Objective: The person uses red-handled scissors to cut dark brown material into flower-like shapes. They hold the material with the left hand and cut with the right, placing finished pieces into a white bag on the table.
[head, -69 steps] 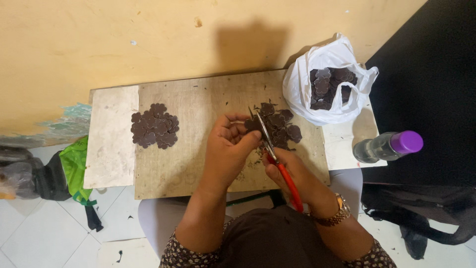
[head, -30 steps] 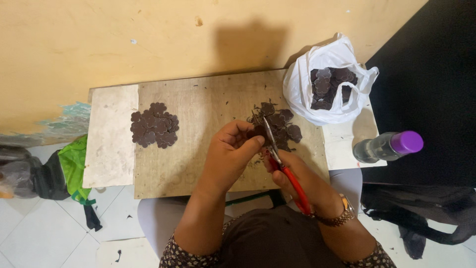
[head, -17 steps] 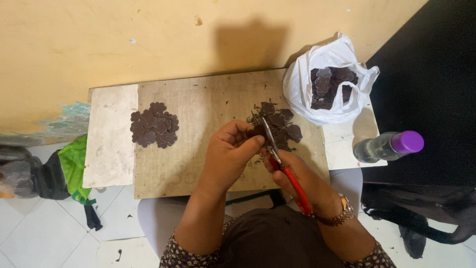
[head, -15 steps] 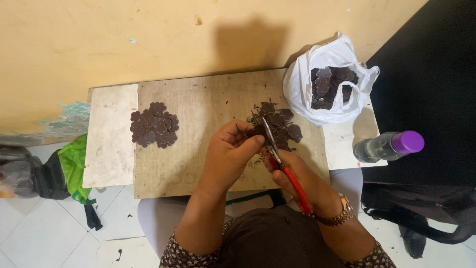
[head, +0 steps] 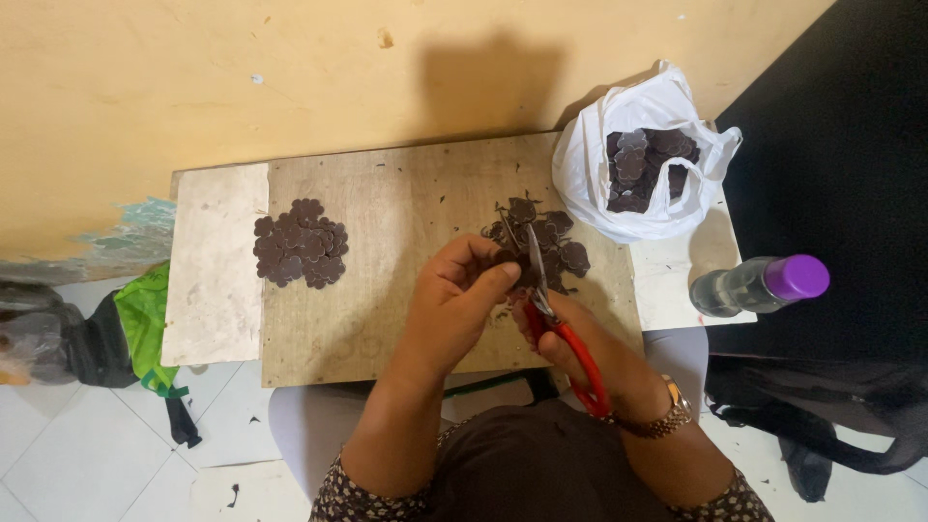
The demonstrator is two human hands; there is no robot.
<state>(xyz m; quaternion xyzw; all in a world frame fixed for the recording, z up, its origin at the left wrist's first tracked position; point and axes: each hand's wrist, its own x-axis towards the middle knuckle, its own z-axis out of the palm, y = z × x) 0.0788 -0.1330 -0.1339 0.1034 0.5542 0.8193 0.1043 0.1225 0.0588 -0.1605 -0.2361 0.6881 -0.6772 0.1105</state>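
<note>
Surface [head: 387, 319]: a worn wooden board set against the yellow wall, with a pale slab at its 9 o'clock end.

White plastic bag [head: 604, 179], 1 o'clock: open-mouthed, holding dark scalloped discs; I judge these to be stock not yet handled.

Clear bottle [head: 759, 285], 3 o'clock: lying on its side, purple cap, no label legible.

Finished stack [head: 300, 242], 10 o'clock: a neat mound of dark discs, which I read as the work done.

Loose pile [head: 546, 237], centre-right: dark discs and offcuts, still to go.

Left hand [head: 459, 300]: I see it pinching a dark disc [head: 506, 259] just below that pile.

Right hand [head: 590, 353]: clenched around red-handled scissors [head: 556, 319], blades at the disc.
</note>
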